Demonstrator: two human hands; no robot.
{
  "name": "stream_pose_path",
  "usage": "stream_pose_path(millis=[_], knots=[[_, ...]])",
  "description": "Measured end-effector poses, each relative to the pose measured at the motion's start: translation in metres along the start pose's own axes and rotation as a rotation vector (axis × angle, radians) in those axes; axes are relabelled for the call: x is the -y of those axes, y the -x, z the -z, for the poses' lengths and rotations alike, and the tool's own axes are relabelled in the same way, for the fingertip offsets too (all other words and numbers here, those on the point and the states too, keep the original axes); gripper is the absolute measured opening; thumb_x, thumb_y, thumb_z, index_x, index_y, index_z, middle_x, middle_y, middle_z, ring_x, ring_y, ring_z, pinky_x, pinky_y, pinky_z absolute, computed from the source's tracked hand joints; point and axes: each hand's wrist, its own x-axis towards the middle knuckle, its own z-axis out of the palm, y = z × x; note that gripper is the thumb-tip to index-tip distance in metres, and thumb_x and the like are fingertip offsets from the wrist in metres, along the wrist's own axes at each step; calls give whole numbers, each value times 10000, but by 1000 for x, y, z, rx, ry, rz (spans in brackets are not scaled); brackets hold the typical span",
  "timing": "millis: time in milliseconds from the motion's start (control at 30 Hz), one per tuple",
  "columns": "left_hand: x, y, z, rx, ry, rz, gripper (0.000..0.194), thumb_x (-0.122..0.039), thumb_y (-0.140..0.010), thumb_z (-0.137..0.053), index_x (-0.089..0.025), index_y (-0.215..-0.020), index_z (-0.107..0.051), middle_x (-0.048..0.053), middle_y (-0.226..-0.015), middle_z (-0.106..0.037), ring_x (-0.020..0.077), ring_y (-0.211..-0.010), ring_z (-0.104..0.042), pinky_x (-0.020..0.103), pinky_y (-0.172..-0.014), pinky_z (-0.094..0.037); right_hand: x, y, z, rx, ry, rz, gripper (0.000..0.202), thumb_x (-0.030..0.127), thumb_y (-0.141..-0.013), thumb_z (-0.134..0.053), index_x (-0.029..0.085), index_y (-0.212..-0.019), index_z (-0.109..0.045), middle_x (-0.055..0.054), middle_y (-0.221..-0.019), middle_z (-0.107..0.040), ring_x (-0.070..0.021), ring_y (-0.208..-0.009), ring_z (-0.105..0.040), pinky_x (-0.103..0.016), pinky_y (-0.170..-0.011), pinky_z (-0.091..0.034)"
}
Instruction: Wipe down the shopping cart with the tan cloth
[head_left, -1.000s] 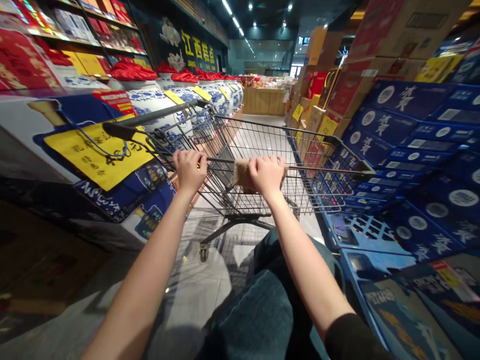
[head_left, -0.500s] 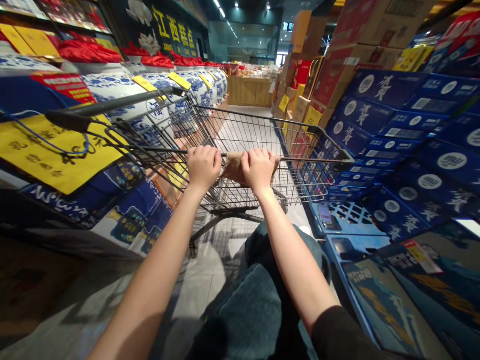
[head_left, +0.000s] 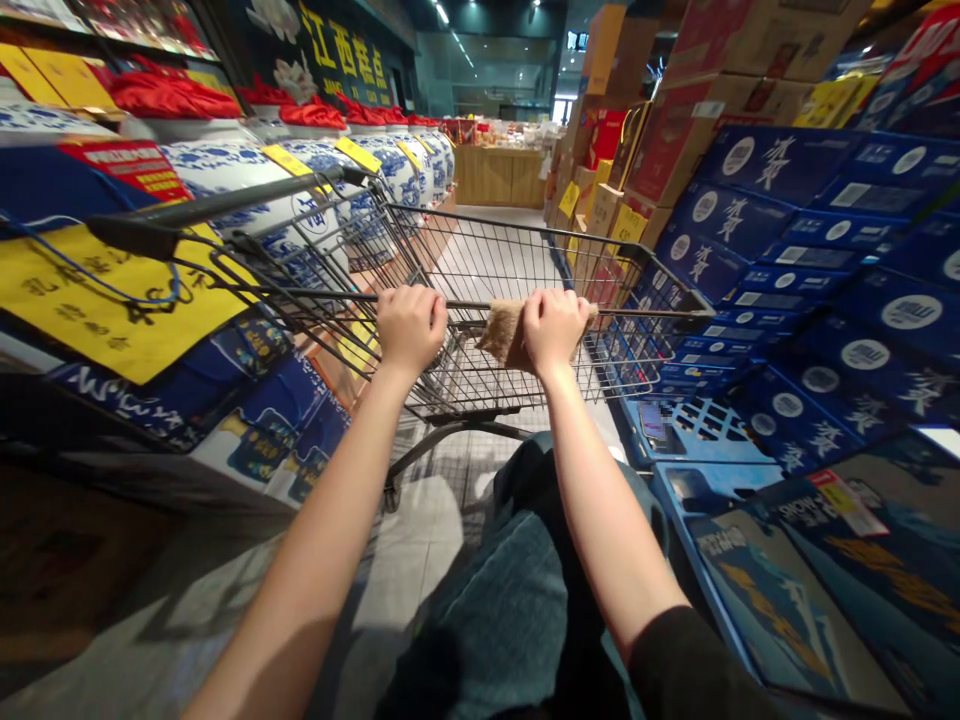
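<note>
A black wire shopping cart (head_left: 517, 225) stands crosswise in front of me, its push handle (head_left: 217, 207) at the left. My left hand (head_left: 410, 325) is closed around the top rail of its near side. Farther right along the same rail, my right hand (head_left: 555, 325) presses a tan-brown cloth (head_left: 504, 330) against the bar, fingers folded over it. The cloth hangs down on both sides of that hand. Through the wires the basket shows only the floor.
Blue-and-white jars (head_left: 214, 165) with red cloth tops line the left, beside a yellow price sign (head_left: 112, 310). Stacked blue cartons (head_left: 750, 220) and brown boxes (head_left: 697, 130) rise at the right. A blue pallet (head_left: 705, 480) lies at lower right. A wooden counter (head_left: 499, 177) is far ahead.
My right hand and the cloth have slid to the right along the rail. My left hand keeps its place on the bar, and the cart stands nearly the same.
</note>
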Motion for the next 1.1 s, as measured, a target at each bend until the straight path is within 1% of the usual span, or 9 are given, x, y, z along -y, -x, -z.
stream_pose_path(millis=[67, 267, 333, 433, 500, 667, 733, 933, 1100], knots=[[-5, -1, -2, -18, 0, 44, 282, -321, -991, -403, -225, -845, -624, 103, -922, -694, 306, -984, -582, 492, -962, -358, 2, 3, 2, 4, 14, 10, 412, 267, -1048, -352, 171, -896, -723, -99, -1006, -750, -254, -1012, -600, -450, -1045, -329], [-10, -1, -5, -29, 9, 75, 276, -320, -986, -409, -223, -830, -615, 108, -914, -686, 314, -985, -574, 501, -966, -353, 19, 14, 3, 97, -23, 259, 370, 361, -1075, -372, 247, -1082, -724, -68, -1092, -738, -237, -1096, -584, -460, -1123, -273], [-8, 1, -4, -28, 12, 55, 283, -326, -991, -401, -223, -840, -617, 109, -922, -688, 314, -989, -572, 500, -964, -354, 7, 7, 1, 73, -38, 214, 414, 353, -1073, -359, 226, -1015, -748, -76, -1029, -749, -230, -1045, -599, -449, -1099, -305], [-8, 1, -4, -23, 18, 56, 283, -332, -993, -402, -225, -847, -619, 106, -931, -691, 312, -994, -573, 500, -971, -352, -12, -4, -1, -41, -2, -8, 488, 297, -1052, -330, 173, -871, -766, -111, -959, -756, -248, -980, -607, -477, -1068, -340], [-9, 1, -4, -21, 16, 78, 277, -329, -990, -409, -224, -849, -623, 105, -930, -689, 311, -999, -574, 505, -984, -349, -12, -2, -1, -57, 22, -52, 483, 284, -1045, -327, 167, -880, -766, -116, -988, -757, -262, -1000, -602, -506, -1087, -328], [-9, 1, -6, -30, 49, 95, 256, -325, -977, -428, -221, -868, -634, 105, -934, -673, 317, -1021, -570, 526, -1016, -339, 17, 17, 8, 97, 7, 223, 376, 391, -1066, -373, 242, -1143, -709, -84, -1177, -716, -264, -1157, -560, -533, -1184, -235], [-7, 1, -6, -34, 64, 78, 259, -331, -980, -426, -218, -873, -632, 103, -931, -668, 319, -1029, -573, 533, -1022, -338, 17, 16, 9, 130, 5, 257, 380, 416, -1071, -366, 252, -1166, -696, -81, -1192, -707, -260, -1181, -551, -532, -1202, -218], [-6, 2, -8, -49, 79, 90, 266, -346, -986, -427, -211, -871, -625, 94, -912, -656, 318, -1047, -585, 544, -1045, -329, -4, 3, 5, -39, 9, -35, 458, 341, -1059, -324, 175, -1021, -750, -125, -1156, -720, -284, -1168, -570, -574, -1207, -250], [-5, 3, -11, -86, 88, 107, 251, -349, -975, -445, -213, -884, -635, 109, -941, -672, 336, -1075, -588, 557, -1050, -323, 19, 25, 6, 136, -23, 252, 446, 434, -1058, -367, 299, -1408, -609, -78, -1524, -563, -291, -1426, -433, -640, -1271, -79]])
